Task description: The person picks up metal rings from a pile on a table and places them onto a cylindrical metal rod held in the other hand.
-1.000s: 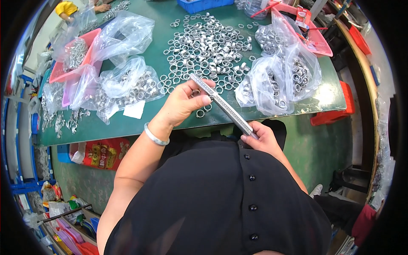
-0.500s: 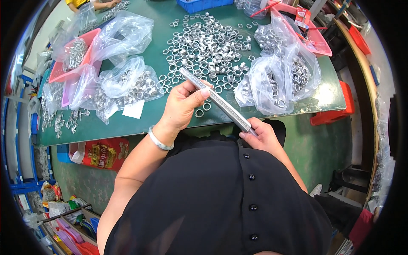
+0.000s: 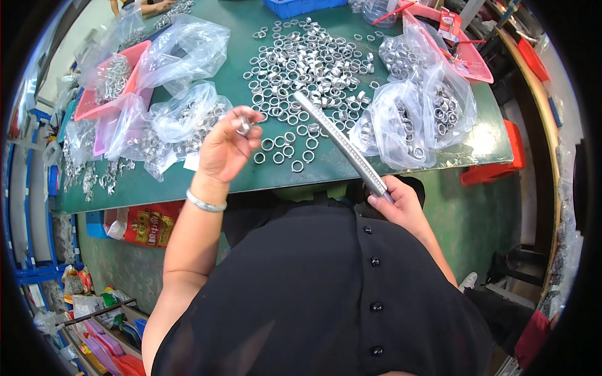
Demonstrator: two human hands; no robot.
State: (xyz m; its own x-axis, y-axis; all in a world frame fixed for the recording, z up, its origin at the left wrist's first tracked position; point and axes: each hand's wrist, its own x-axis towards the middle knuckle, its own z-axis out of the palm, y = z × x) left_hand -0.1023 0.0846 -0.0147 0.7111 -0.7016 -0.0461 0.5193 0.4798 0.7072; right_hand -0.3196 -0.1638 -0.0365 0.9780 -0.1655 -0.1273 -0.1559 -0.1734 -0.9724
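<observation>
My right hand grips the thick lower end of a long grey ring mandrel with marks along its face. The mandrel slants up and to the left over the table's front edge, and no ring shows on it. To its left, my raised left hand is closed, pinching a silver metal ring between thumb and fingers, apart from the mandrel. Beyond both hands, a wide heap of loose metal rings spreads across the green table. Several rings lie nearer me, between my left hand and the mandrel.
Clear bags of rings stand to the right and left. Pink trays sit at left and far right, with a blue crate behind. A co-worker's hand rests at far left. A red stool stands by the right corner.
My left hand has let go of the mandrel's upper end and moved left, now holding a ring. My right hand, with the mandrel, has shifted slightly right.
</observation>
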